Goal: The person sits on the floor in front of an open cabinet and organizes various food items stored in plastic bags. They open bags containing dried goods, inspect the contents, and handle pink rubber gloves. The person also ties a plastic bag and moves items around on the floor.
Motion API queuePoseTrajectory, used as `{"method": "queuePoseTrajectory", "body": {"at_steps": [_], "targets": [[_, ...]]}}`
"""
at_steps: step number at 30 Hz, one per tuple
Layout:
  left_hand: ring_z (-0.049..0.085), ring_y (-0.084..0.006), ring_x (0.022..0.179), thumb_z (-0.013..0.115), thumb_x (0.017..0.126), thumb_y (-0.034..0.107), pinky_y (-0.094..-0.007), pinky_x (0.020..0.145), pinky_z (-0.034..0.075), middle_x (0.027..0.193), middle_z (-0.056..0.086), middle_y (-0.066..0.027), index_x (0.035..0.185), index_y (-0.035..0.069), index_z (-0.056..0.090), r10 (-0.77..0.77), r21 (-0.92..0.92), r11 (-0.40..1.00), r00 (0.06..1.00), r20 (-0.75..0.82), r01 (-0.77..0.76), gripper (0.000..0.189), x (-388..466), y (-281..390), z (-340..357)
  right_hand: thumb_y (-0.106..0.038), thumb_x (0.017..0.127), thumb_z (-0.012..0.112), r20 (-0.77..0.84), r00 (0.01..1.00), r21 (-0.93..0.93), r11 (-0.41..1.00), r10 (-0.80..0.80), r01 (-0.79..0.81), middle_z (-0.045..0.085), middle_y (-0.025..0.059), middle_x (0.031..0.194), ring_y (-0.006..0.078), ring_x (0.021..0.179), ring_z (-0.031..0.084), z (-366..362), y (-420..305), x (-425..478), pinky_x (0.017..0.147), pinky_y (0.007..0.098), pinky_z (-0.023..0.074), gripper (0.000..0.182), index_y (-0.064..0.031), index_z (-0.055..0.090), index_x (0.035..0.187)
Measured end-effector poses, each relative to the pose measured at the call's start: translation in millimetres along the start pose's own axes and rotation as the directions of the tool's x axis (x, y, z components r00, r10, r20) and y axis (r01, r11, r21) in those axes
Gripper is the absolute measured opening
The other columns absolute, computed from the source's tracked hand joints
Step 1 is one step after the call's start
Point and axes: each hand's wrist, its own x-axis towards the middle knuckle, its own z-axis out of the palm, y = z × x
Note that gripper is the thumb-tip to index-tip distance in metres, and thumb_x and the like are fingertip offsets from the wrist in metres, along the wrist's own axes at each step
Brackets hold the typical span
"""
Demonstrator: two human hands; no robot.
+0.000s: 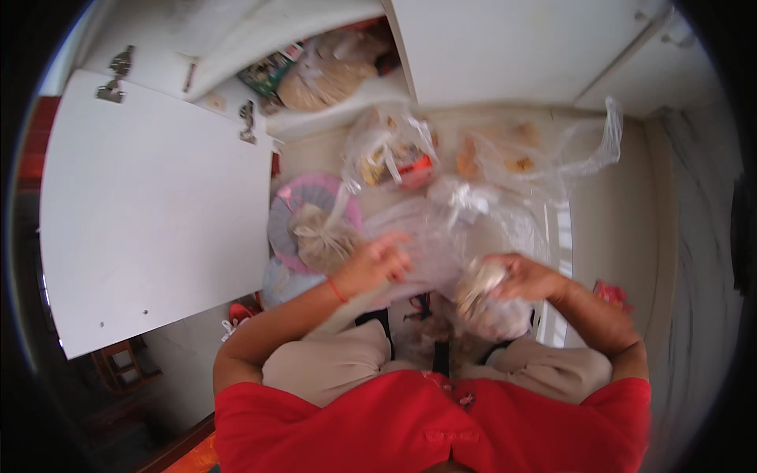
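Observation:
My right hand grips the gathered top of a clear plastic bag with pale contents I cannot make out. The bag hangs in front of my right knee. Apart from it, my left hand hovers with bent, blurred fingers and nothing visible in it. Just left of that hand, a tied plastic bag of brownish contents sits on a round pink and grey item. Between and beyond my hands a thin pinkish plastic bag is spread out, with a crumpled clear bag against it.
A white cabinet door stands open at the left; filled bags lie inside the cabinet. On the floor are a clear bag with colourful packets, a loose transparent bag and a red packet. A marble-patterned surface borders the right.

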Motion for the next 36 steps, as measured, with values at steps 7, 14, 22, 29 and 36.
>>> {"method": "queuePoseTrajectory", "body": {"at_steps": [7, 14, 22, 29, 36], "targets": [[0.053, -0.0083, 0.071, 0.047, 0.09, 0.016, -0.0228, 0.069, 0.045, 0.085, 0.059, -0.0032, 0.112, 0.003, 0.052, 0.065, 0.135, 0.991, 0.937, -0.342, -0.019, 0.026, -6, 20, -45, -0.032, 0.088, 0.049, -0.901, 0.389, 0.179, 0.649, -0.195, 0.74, 0.057, 0.0082, 0.098, 0.0189, 0.081, 0.058, -101, 64, -115, 0.059, 0.0257, 0.0495, 0.036, -0.0098, 0.046, 0.117], [0.06, -0.0145, 0.072, 0.054, 0.083, 0.013, -0.0271, 0.067, 0.048, 0.084, 0.064, -0.0093, 0.109, 0.002, 0.052, -0.226, 0.693, 0.721, 0.947, 0.228, 0.005, 0.028, 27, -9, 0, -0.053, 0.09, 0.03, -0.77, 0.565, 0.529, 0.791, 0.295, 0.307, 0.056, 0.0176, 0.11, 0.0203, 0.084, 0.058, -55, 169, -124, 0.063, 0.0258, 0.0436, 0.065, 0.001, 0.037, 0.125], [0.058, -0.0342, 0.08, 0.055, 0.075, 0.011, -0.0429, 0.067, 0.047, 0.087, 0.057, -0.0146, 0.101, 0.006, 0.054, -0.153, 0.767, 0.548, 0.861, 0.485, -0.335, 0.026, 32, -121, 54, -0.038, 0.091, 0.042, -0.695, 0.523, 0.531, 0.843, 0.493, -0.089, 0.057, 0.0032, 0.068, 0.0068, 0.052, 0.044, 3, 210, -101, 0.045, 0.0202, 0.031, 0.038, -0.0036, 0.056, 0.091], [0.058, -0.029, 0.078, 0.059, 0.068, 0.011, -0.0379, 0.065, 0.048, 0.08, 0.055, -0.0094, 0.083, 0.009, 0.056, -0.107, 0.814, 0.252, 0.821, 0.561, -0.524, 0.015, 49, -181, 60, -0.035, 0.09, 0.044, -0.711, 0.489, 0.527, 0.844, 0.505, -0.105, 0.054, 0.002, 0.054, 0.0079, 0.04, 0.044, -3, 230, -106, 0.037, 0.0199, 0.0306, 0.036, -0.0068, 0.055, 0.071], [0.052, -0.0224, 0.062, 0.062, 0.069, 0.016, -0.0327, 0.056, 0.042, 0.076, 0.054, -0.0071, 0.073, 0.006, 0.056, -0.2, 0.689, 0.661, 0.815, 0.544, -0.298, 0.012, 45, -121, 31, -0.035, 0.089, 0.046, -0.677, 0.494, 0.56, 0.817, 0.545, -0.134, 0.057, 0.0027, 0.056, 0.0096, 0.039, 0.05, -11, 231, -108, 0.035, 0.0201, 0.0357, 0.034, -0.006, 0.057, 0.073]]}}
